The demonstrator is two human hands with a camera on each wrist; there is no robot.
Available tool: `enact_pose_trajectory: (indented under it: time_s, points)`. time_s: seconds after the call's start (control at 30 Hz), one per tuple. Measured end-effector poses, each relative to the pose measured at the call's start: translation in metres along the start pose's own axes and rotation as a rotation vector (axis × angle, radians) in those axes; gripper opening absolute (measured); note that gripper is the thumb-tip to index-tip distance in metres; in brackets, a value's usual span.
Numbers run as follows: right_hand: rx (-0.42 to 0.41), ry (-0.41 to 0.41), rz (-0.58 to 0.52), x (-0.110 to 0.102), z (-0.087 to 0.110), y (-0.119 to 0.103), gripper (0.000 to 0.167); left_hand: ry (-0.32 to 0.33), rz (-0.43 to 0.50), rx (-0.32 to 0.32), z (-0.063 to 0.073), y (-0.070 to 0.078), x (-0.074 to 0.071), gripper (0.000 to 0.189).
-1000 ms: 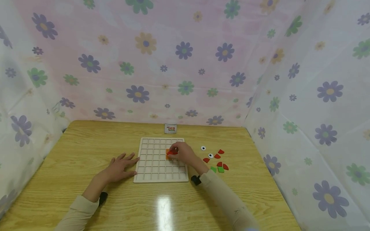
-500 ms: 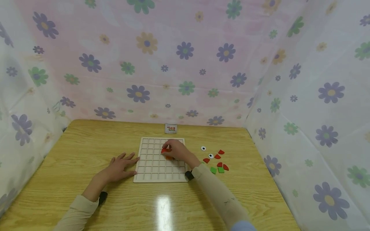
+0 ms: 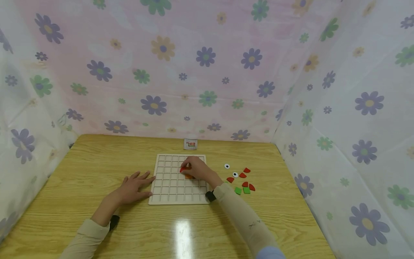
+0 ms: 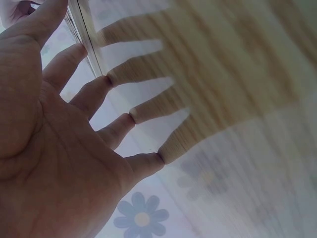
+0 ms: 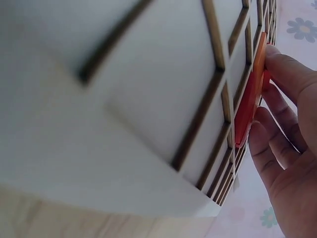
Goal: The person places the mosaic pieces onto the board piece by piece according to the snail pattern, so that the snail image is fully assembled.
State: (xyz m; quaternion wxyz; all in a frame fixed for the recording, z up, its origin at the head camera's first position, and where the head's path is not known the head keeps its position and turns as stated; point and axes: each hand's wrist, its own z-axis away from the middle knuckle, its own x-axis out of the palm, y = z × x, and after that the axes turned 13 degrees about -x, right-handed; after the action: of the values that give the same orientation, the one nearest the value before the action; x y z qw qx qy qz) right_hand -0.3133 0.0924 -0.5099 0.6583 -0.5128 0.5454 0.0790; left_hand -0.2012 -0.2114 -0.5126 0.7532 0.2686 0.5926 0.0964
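Observation:
In the head view my right hand (image 3: 198,168) is over the upper middle of a pale wooden grid board (image 3: 163,187). Thumb and fingertips pinch a small red piece (image 3: 182,169) at a cell just left of an orange piece (image 3: 188,176). The right wrist view has the thumb by an orange piece (image 5: 259,62), and another red piece (image 5: 242,116) lies in the grid. My hand hides part of these pieces. My left hand (image 3: 134,187) lies flat on the table, fingers spread, fingertips right at the board's left edge; the left wrist view shows its palm (image 4: 64,163).
Right of the board lie several red quarter-round pieces (image 3: 252,187), two green squares (image 3: 247,190) and two white eye discs (image 3: 227,166). A small picture card (image 3: 190,144) stands behind the board. Flowered cloth (image 3: 181,79) surrounds the wooden table (image 3: 136,230).
My right hand has shifted left over the board, bringing a red piece left of the orange ones, and has since stayed almost in place. My left hand has not moved.

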Motion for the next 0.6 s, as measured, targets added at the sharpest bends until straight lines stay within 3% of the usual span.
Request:
enact_pose_trajectory:
  time_s: [0.6]
  points:
    - [0.001,0.003,-0.021,0.0018,-0.0025,-0.002,0.021,-0.007,0.002,-0.001,0.0013,0.0015,-0.0007,0.066]
